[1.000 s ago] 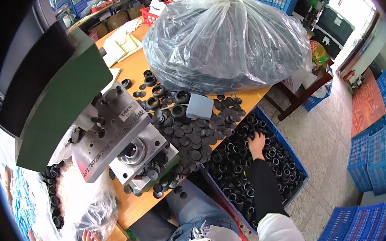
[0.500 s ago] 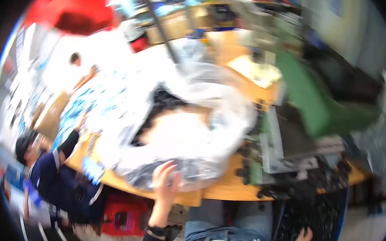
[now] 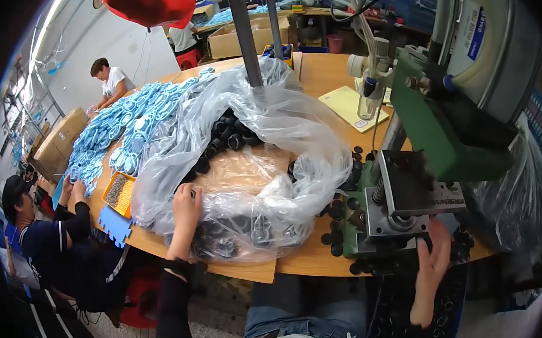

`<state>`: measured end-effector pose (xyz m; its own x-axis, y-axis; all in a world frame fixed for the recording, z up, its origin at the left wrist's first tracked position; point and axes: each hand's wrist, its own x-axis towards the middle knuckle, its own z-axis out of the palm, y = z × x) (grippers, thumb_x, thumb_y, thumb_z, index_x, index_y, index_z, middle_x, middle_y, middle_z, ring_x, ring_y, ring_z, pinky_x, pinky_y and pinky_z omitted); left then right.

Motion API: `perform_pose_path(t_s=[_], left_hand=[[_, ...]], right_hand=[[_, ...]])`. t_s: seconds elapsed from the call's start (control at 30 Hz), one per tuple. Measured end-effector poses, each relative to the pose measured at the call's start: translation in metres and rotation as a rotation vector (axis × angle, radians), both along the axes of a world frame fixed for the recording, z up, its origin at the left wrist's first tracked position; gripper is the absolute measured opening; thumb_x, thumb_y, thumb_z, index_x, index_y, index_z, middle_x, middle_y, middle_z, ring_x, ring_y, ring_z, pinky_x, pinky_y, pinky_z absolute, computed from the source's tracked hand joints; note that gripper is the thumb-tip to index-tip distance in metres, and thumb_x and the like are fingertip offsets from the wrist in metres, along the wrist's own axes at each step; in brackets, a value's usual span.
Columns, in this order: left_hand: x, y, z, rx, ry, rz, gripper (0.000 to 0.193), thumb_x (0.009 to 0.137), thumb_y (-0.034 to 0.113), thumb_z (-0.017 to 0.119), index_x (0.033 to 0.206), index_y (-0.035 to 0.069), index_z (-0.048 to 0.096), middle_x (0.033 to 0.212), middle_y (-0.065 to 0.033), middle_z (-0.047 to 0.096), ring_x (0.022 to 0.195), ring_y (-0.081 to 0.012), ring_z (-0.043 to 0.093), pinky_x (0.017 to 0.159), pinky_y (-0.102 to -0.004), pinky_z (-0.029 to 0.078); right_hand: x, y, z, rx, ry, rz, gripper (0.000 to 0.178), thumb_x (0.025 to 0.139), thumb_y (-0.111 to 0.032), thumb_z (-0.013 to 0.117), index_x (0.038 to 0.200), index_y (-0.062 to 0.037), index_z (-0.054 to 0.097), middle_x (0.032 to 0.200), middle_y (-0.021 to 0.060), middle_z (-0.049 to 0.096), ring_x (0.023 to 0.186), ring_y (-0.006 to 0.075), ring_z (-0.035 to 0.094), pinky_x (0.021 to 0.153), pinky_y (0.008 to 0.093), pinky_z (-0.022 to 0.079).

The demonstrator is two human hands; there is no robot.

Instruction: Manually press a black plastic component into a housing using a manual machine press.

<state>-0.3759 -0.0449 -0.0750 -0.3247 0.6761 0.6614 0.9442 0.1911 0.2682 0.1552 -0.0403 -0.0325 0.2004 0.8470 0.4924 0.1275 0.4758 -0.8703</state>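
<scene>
My left hand (image 3: 186, 212) rests over the near left rim of a clear plastic bag (image 3: 266, 234), its fingers curled in beside several black round caps (image 3: 203, 163). Whatever those fingers hold is hidden. At the green press (image 3: 437, 127) on the right, my right hand (image 3: 436, 253) is at the front edge of the metal die (image 3: 399, 225). A small black cap (image 3: 425, 242) shows between its thumb and fingers. Inside the bag, bare brown cardboard (image 3: 239, 170) shows between the caps.
Loose black caps (image 3: 335, 236) lie around the press base. A pile of light-blue parts (image 3: 130, 112) covers the table's left side, near an orange tray (image 3: 119, 193) and a blue foam piece (image 3: 114, 224). A co-worker (image 3: 46, 235) sits at left. A yellow pad (image 3: 354, 107) lies behind.
My right hand has come up from low at the right to the press die. My left hand has shifted left and up along the bag. The view has swung and sharpened.
</scene>
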Motion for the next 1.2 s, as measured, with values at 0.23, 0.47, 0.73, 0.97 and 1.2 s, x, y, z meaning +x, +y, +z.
perform_pose_path(t_s=[0.23, 0.47, 0.73, 0.97, 1.2], left_hand=[[-0.037, 0.015, -0.014, -0.392, 0.029, 0.175, 0.034, 0.074, 0.029, 0.064, 0.097, 0.004, 0.059, 0.096, -0.0164, 0.062, 0.09, -0.0362, 0.058, 0.077, -0.045, 0.046], [-0.054, 0.013, -0.025, -0.24, 0.014, 0.182, 0.033, 0.078, 0.025, 0.06, 0.103, 0.003, 0.056, 0.1, -0.019, 0.059, 0.095, -0.0368, 0.056, 0.078, -0.0449, 0.046], [-0.093, 0.064, -0.053, -0.076, 0.397, 0.109, 0.03, 0.066, 0.012, 0.068, 0.094, 0.007, 0.061, 0.098, -0.0132, 0.059, 0.097, -0.0317, 0.056, 0.086, -0.042, 0.044], [-0.129, 0.078, -0.061, -0.228, 0.36, -0.113, 0.017, 0.081, 0.017, 0.053, 0.094, 0.008, 0.059, 0.088, -0.0161, 0.059, 0.083, -0.0354, 0.056, 0.074, -0.0455, 0.044], [-0.109, 0.084, -0.023, -0.001, -0.571, -0.244, 0.038, 0.09, 0.019, 0.048, 0.127, 0.012, 0.046, 0.077, -0.0068, 0.057, 0.05, -0.0145, 0.048, 0.044, -0.0283, 0.041]], right_hand=[[-0.003, 0.059, -0.021, 0.061, -0.043, -0.092, 0.03, 0.082, -0.013, 0.067, 0.105, 0.0006, 0.054, 0.1, 0.0099, 0.055, 0.089, 0.0182, 0.053, 0.076, 0.0305, 0.042], [-0.034, 0.043, -0.037, 0.27, -0.634, -0.514, 0.042, 0.086, -0.019, 0.064, 0.118, 0.0051, 0.05, 0.118, 0.0171, 0.052, 0.107, 0.0271, 0.05, 0.093, 0.0368, 0.038], [0.0, -0.021, -0.027, -0.094, -0.143, -0.463, 0.044, 0.091, -0.019, 0.056, 0.13, -0.0012, 0.043, 0.13, 0.014, 0.046, 0.118, 0.0243, 0.044, 0.097, 0.0325, 0.036], [0.084, -0.11, -0.118, -0.445, -0.002, -0.698, 0.038, 0.085, -0.016, 0.063, 0.118, 0.0012, 0.053, 0.106, 0.0108, 0.058, 0.089, 0.0167, 0.056, 0.08, 0.0267, 0.044], [0.176, -0.258, -0.345, -0.882, 0.769, -1.2, 0.034, 0.075, -0.017, 0.075, 0.096, 0.001, 0.056, 0.075, 0.0041, 0.057, 0.061, 0.0124, 0.05, 0.053, 0.0266, 0.04]])
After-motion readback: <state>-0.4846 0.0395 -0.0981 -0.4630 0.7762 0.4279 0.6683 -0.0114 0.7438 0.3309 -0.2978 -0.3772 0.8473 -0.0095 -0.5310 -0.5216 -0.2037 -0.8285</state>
